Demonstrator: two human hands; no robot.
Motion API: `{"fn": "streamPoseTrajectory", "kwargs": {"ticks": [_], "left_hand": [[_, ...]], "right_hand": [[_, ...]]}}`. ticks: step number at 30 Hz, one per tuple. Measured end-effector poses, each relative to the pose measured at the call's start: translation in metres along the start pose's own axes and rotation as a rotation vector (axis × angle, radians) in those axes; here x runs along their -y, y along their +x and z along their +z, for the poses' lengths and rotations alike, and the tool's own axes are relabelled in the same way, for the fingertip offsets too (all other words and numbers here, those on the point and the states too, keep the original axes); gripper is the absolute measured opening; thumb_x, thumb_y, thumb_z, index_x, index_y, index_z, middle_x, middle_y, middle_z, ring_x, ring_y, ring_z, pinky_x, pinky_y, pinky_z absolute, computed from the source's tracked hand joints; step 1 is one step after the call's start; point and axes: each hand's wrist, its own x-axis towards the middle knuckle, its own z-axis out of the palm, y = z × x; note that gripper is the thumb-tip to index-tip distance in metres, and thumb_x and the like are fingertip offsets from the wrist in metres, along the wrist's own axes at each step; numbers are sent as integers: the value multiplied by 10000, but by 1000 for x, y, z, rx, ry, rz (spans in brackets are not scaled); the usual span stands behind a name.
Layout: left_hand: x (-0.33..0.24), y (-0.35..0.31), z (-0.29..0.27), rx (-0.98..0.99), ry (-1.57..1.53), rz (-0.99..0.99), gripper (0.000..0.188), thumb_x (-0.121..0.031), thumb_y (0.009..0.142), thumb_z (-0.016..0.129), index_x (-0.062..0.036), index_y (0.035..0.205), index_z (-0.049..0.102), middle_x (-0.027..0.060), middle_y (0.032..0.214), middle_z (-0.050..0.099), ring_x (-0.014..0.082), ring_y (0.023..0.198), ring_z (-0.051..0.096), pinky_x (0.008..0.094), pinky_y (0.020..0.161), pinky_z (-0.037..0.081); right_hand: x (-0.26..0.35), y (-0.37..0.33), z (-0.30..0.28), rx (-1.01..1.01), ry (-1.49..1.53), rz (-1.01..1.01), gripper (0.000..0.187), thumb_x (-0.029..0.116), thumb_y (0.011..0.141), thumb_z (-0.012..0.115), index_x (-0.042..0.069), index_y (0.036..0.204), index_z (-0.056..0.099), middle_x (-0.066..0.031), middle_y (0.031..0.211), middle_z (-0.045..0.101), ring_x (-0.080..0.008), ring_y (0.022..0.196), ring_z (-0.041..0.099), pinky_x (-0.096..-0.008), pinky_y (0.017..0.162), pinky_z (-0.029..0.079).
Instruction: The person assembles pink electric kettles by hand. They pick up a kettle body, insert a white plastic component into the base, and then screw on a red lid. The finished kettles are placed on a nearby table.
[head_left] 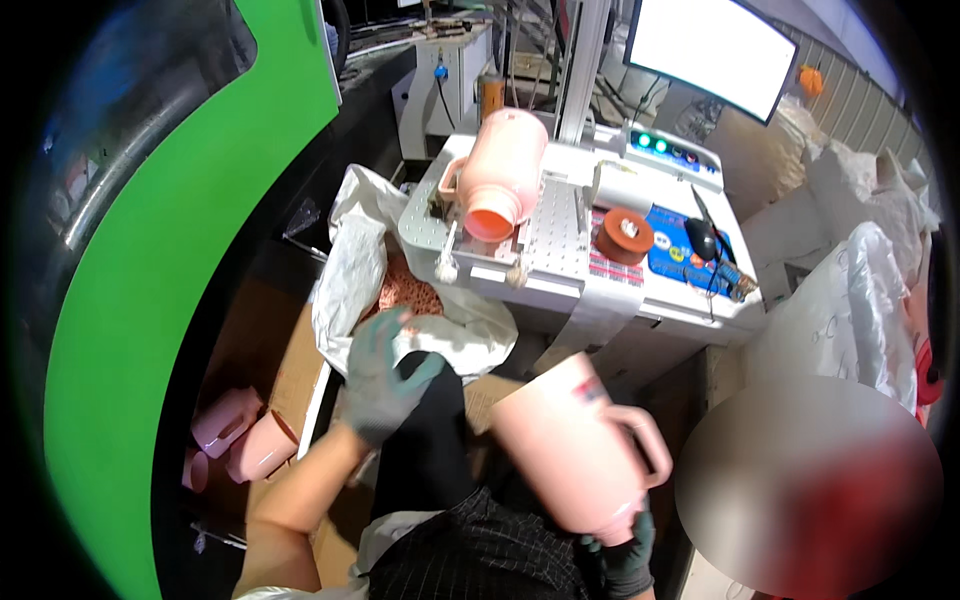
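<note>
Right hand (630, 560), bottom right of centre: closed round pink jug (570, 450) at narrow end. Left hand (378, 390), left of centre: empty, fingers spread, near white bag (352, 270).

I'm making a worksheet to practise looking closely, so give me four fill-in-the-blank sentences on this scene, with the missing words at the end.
1. The hand holding a pink jug is the person's ____ one.
2. The left hand wears a ____.
3. The number of pink jugs on the white table is ____.
4. The big curved panel at the picture's left is coloured ____.

Missing words: right; glove; one; green.
</note>
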Motion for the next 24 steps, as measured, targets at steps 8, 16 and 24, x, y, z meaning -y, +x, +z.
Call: {"fn": "streamPoseTrajectory", "kwargs": {"ticks": [8, 16, 24], "left_hand": [[50, 180, 95, 50, 402, 868, 397, -180, 863, 632, -152, 1259, 618, 80, 1455, 518, 348, 1366, 473, 530, 1147, 415], [-59, 62, -80, -399, -155, 465, 552, -221, 724, 882, -127, 1198, 616, 110, 1195, 667, 324, 980, 683, 428, 860, 554], [-65, -38, -33, 373, -541, -38, 519, -365, 773, 883, -49, 1113, 651, 99, 1092, 686, 342, 1012, 628, 442, 912, 503]], "right_hand": [[69, 45, 64, -15, -206, -561, 896, 431, 997, 619, 67, 1664, 145, -168, 1664, 288, -333, 1493, 377, -481, 1188, 373], [102, 131, 111, -54, -897, -1006, 892, 199, 903, 758, -53, 1610, 277, -172, 1617, 401, -269, 1465, 411, -405, 1203, 342], [21, 295, 265, -52, -1713, -1342, 798, 533, 843, 776, 276, 1542, 488, -267, 1605, 372, -408, 968, 741, -452, 724, 607]]}}
